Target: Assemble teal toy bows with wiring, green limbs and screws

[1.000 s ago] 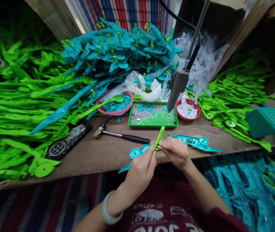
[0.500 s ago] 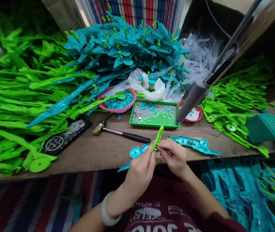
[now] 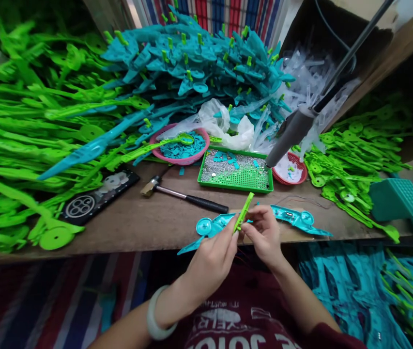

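Note:
Between the thumb and fingers of my left hand (image 3: 213, 257) is a slim bright green plastic piece (image 3: 244, 211), tilted with its far end up. My right hand (image 3: 265, 235) is closed, with curled fingers and thumb right at the near side of that piece. Anything in its fingertips is hidden or too small to make out. Beneath my hands, at the bench edge, lies a teal plastic shell (image 3: 213, 226) with a round cup, partly covered by my left hand. Another teal shell part (image 3: 298, 220) with a small metal piece inside extends to the right.
A hammer (image 3: 188, 198) lies left of my hands. Beyond stand a green tray (image 3: 235, 182) of small metal bits, a pink basket (image 3: 180, 160) of teal pieces and a red basket (image 3: 293, 178). A grey tool (image 3: 289, 135) hangs over the tray. Green and teal parts are heaped around.
The view has shifted slightly. The green piece leans a little more to the right, and my right fingertips have shifted along it, with the index finger more raised and curled.

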A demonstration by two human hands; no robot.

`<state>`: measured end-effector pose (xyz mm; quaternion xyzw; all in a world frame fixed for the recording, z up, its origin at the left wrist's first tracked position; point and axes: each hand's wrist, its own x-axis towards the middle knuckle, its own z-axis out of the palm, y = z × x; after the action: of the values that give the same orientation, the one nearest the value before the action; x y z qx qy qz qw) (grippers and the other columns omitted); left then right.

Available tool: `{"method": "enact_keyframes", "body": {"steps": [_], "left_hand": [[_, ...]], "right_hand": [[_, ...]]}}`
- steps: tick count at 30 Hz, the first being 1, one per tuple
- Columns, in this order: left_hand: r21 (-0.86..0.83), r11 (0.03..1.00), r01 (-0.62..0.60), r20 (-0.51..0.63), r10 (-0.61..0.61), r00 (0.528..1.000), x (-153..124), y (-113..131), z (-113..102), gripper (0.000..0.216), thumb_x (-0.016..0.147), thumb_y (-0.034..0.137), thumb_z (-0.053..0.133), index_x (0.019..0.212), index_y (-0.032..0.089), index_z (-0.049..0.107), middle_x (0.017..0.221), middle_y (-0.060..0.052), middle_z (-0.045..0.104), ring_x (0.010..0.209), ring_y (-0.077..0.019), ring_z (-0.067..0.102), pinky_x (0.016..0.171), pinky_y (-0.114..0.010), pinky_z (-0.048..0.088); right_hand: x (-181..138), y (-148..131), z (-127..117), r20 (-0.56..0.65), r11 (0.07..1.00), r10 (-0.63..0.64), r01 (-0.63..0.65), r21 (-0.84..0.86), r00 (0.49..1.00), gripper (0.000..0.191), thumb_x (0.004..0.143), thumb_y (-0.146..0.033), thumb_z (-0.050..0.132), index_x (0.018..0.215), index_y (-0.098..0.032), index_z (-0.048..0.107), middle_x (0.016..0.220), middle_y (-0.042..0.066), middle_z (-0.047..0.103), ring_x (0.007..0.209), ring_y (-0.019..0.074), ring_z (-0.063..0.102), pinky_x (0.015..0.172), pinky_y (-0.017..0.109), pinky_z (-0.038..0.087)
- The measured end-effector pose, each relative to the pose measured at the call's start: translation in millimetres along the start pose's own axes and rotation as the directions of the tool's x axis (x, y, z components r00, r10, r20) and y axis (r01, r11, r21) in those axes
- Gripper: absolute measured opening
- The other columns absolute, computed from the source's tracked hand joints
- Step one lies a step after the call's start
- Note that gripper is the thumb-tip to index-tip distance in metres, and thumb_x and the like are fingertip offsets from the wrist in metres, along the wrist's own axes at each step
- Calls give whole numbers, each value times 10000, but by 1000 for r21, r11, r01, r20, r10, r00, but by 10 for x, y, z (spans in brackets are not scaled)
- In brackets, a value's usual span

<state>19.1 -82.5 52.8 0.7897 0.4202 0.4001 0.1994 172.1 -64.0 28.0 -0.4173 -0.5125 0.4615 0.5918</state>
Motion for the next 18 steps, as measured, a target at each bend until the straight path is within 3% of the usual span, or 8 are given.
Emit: {"method": "enact_keyframes", "body": {"steps": [2, 6, 8, 12, 15, 18], "left_hand": [[-58, 998, 18, 9, -18, 1000, -13, -7, -10, 374, 1081, 262, 348, 1334, 106, 576, 638, 15, 668, 464, -103, 596, 565, -206, 563], [-207, 970, 123, 50, -115, 992, -37, -4, -11, 368, 1069, 224, 358, 1350, 112, 568, 591, 51, 599, 432, -91, 558, 491, -189, 506], [-250, 956, 150, 58, -139, 989, -42, 6, -18, 365, 1061, 201, 365, 1354, 121, 567, 596, 55, 587, 460, -93, 575, 478, -185, 489], [-207, 972, 110, 54, -101, 993, -55, 20, -67, 347, 1054, 199, 378, 1319, 129, 590, 647, 28, 632, 545, -117, 629, 556, -211, 537], [-133, 990, 47, 32, -44, 999, -76, 11, -120, 333, 1058, 218, 373, 1270, 110, 606, 669, 10, 652, 542, -127, 627, 660, -253, 580], [-157, 986, 47, 51, -40, 998, -87, -7, -158, 291, 1053, 218, 387, 1185, 108, 622, 596, 42, 599, 469, -114, 578, 618, -242, 566]], "right_hand": [[7, 1, 7, 7, 999, 47, -47, 20, 999, 338, 843, -422, 764, 1091, -256, 606, 858, -7, 682, 661, 118, 661, 523, 207, 545], [27, 6, 0, 69, 994, -55, 61, -95, 996, 257, 885, -467, 704, 941, -217, 692, 860, 39, 675, 827, 169, 657, 714, 295, 577], [16, -7, -1, 90, 984, -86, 99, -151, 992, 235, 914, -441, 671, 890, -210, 705, 841, 45, 666, 830, 181, 643, 737, 325, 563], [-22, -32, 21, 91, 985, -66, 80, -155, 994, 229, 917, -422, 671, 856, -205, 706, 787, 28, 636, 711, 148, 600, 644, 292, 523], [-32, -15, 42, 125, 1000, 9, -5, -30, 992, 246, 881, -439, 718, 820, -205, 678, 760, 1, 595, 585, 106, 533, 516, 243, 461], [-38, -9, 63, 150, 1000, 18, -19, 5, 989, 263, 868, -455, 731, 812, -206, 665, 753, -14, 572, 551, 94, 510, 476, 232, 435]]}}
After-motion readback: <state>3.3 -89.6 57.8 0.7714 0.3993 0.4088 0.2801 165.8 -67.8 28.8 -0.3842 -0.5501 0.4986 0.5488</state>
